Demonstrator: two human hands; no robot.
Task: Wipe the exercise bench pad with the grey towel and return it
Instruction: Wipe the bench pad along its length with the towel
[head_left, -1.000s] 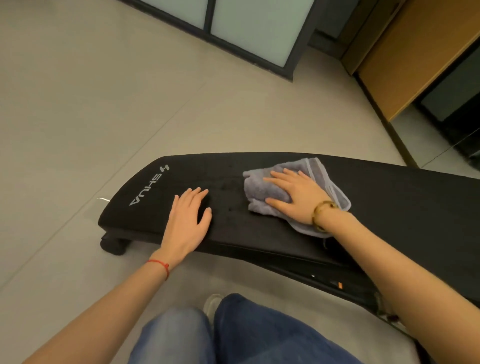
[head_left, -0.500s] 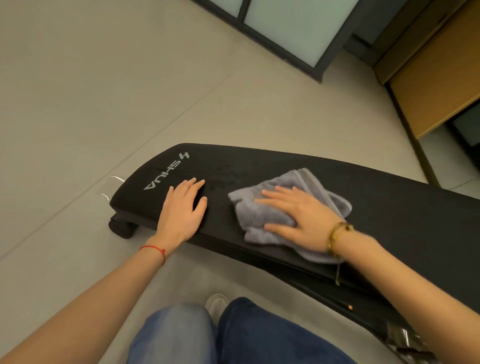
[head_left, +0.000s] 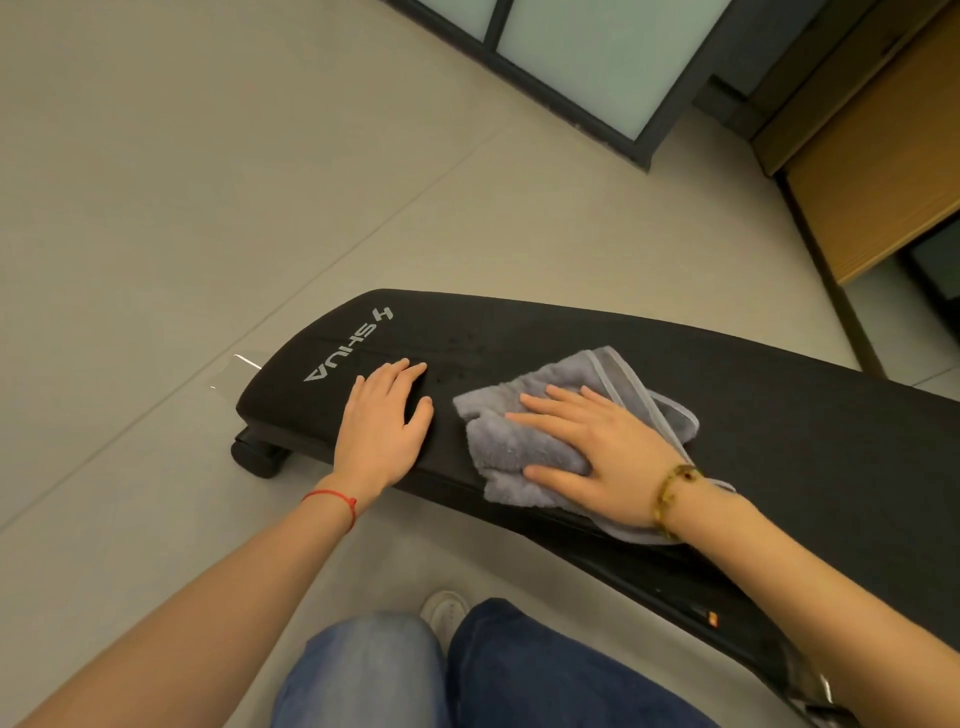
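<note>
Towel (head_left: 524, 447) slid nearer the logo end of bench pad (head_left: 779, 415) under flat, spread right hand (head_left: 602, 457). Left hand (head_left: 384, 421) flat, fingers straight, bracing pad. Wiping likely midway; return pending.

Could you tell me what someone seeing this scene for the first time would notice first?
The eye goes first to the long black bench pad stretching across the pale floor, with white lettering at its left end. On it, the right hand presses flat on a crumpled grey towel near the pad's middle. Just to the left of the towel, the left hand rests flat on the pad beside the lettering.
</note>
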